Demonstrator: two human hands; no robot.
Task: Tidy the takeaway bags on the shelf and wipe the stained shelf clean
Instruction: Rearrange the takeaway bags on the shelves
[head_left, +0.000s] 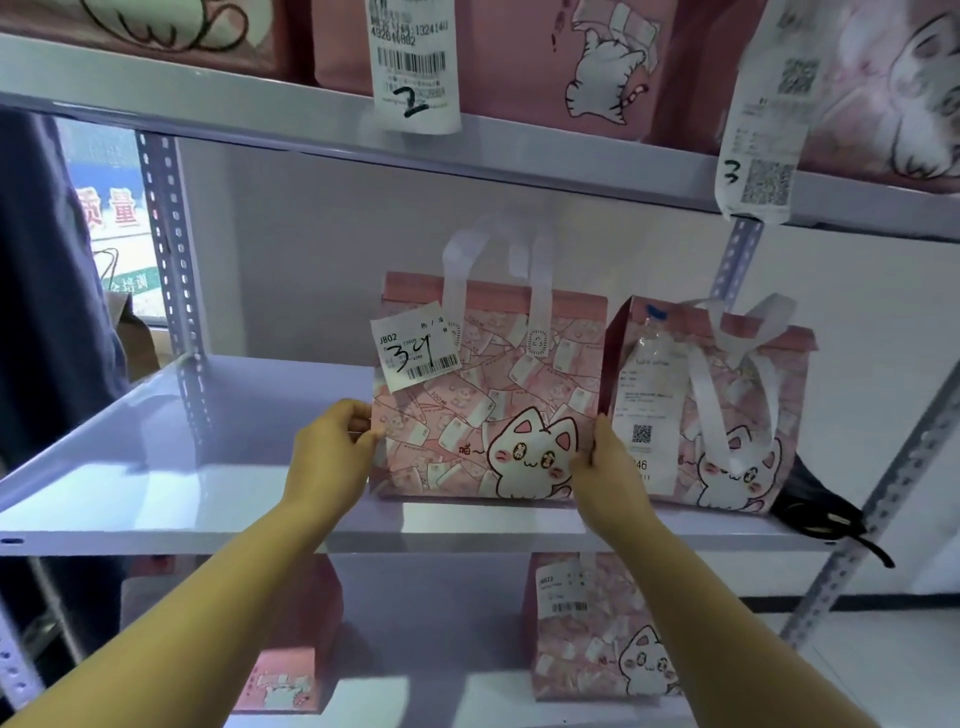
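Observation:
A pink takeaway bag (488, 395) with a cartoon cat and a receipt marked "34" stands upright on the middle shelf (208, 499). My left hand (332, 457) grips its lower left edge and my right hand (605, 475) grips its lower right edge. A second pink cat bag (727, 410) with a long receipt stands right beside it, touching or nearly touching. The shelf's left half is bare and glossy; I see no clear stain on it.
Pink bags with hanging receipts marked "2" (415, 62) and "3" (758, 140) line the upper shelf. Two more pink bags (597, 639) sit on the lower shelf. A black object (810, 499) lies at the middle shelf's right end. Perforated metal uprights (171, 249) frame the shelf.

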